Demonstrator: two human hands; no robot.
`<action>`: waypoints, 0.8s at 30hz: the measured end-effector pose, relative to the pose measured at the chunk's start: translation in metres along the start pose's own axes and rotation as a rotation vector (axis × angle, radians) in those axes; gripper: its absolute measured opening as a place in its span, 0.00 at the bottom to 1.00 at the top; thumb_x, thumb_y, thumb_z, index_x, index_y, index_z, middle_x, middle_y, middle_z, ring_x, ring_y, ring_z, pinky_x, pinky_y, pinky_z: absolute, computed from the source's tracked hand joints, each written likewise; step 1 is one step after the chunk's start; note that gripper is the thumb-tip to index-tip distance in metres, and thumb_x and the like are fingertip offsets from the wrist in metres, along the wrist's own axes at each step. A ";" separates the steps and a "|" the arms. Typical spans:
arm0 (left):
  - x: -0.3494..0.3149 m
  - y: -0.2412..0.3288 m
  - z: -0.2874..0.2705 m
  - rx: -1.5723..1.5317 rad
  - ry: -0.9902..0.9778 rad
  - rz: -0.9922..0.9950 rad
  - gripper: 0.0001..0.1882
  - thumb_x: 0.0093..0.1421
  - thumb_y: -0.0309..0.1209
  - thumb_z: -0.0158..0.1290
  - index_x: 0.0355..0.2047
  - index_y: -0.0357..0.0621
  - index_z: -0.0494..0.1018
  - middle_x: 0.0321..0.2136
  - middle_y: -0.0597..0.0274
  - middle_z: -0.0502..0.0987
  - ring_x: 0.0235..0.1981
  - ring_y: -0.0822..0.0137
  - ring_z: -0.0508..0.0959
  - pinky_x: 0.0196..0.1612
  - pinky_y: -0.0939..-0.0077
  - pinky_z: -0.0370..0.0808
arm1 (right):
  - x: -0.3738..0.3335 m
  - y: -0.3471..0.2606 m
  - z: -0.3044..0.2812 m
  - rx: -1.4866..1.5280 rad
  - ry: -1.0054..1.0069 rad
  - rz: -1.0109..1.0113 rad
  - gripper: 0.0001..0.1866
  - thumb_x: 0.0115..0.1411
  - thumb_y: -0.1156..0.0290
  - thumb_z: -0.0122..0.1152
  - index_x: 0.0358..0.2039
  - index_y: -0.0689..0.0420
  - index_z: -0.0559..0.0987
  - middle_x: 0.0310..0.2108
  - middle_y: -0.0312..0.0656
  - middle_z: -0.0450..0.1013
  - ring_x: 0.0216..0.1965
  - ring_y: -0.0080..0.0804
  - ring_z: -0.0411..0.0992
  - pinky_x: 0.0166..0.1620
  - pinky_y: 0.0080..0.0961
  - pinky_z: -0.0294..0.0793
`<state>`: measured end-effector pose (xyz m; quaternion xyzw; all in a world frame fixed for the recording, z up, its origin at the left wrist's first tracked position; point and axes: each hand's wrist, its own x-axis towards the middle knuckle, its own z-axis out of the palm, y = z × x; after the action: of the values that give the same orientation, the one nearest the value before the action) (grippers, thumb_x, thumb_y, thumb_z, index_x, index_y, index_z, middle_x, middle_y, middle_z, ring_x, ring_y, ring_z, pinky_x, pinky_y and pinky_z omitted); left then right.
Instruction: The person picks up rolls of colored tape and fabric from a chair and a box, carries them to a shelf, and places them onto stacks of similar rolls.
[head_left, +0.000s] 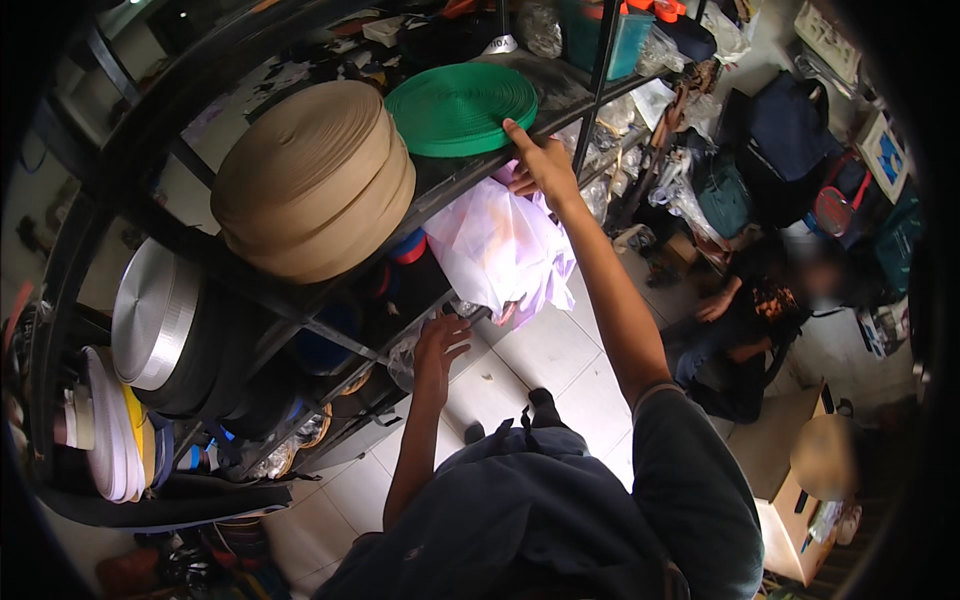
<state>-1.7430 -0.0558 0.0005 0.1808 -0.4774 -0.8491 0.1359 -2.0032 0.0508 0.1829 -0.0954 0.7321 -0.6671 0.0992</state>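
A flat roll of green webbing lies on the upper shelf. My right hand is at its near right edge, thumb against the rim and the other fingers curled lower down, partly hidden. Just under that hand hangs a lilac plastic bag with contents I cannot make out. My left hand is lower, by the edge of the shelf below, its fingers apart and nothing seen in them. Left of the green roll, thick rolls of beige webbing are stacked on the shelf.
The black metal rack also holds a silver-grey roll and white and yellow rolls at left. A teal bin stands at the back. Another person sits at right near a cardboard box. Bags crowd the far wall.
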 end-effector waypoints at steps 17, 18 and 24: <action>0.127 0.139 0.198 1.793 0.338 1.139 0.32 0.48 0.41 0.62 0.54 0.47 0.67 0.59 0.51 0.61 0.60 0.46 0.59 0.62 0.48 0.53 | 0.183 -0.021 -0.029 -0.685 -0.199 -0.553 0.28 0.56 0.48 0.57 0.45 0.62 0.77 0.44 0.59 0.73 0.51 0.53 0.70 0.53 0.41 0.68; 0.132 0.138 0.197 1.828 0.358 1.104 0.33 0.48 0.42 0.61 0.55 0.46 0.66 0.59 0.52 0.62 0.59 0.47 0.60 0.64 0.49 0.51 | 0.184 -0.026 -0.026 -0.714 -0.277 -0.484 0.31 0.56 0.47 0.56 0.48 0.62 0.75 0.50 0.59 0.70 0.54 0.53 0.67 0.57 0.41 0.64; 0.146 0.132 0.186 1.838 0.458 1.087 0.28 0.51 0.38 0.59 0.52 0.45 0.69 0.54 0.54 0.68 0.56 0.51 0.64 0.58 0.52 0.59 | 0.176 -0.030 -0.028 -0.750 -0.328 -0.457 0.29 0.56 0.49 0.56 0.45 0.63 0.76 0.48 0.60 0.71 0.52 0.54 0.68 0.55 0.43 0.67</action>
<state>-1.9478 -0.0403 0.1769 0.1320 -0.9087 0.0591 0.3917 -2.1800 0.0268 0.2120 -0.3879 0.8574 -0.3373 0.0228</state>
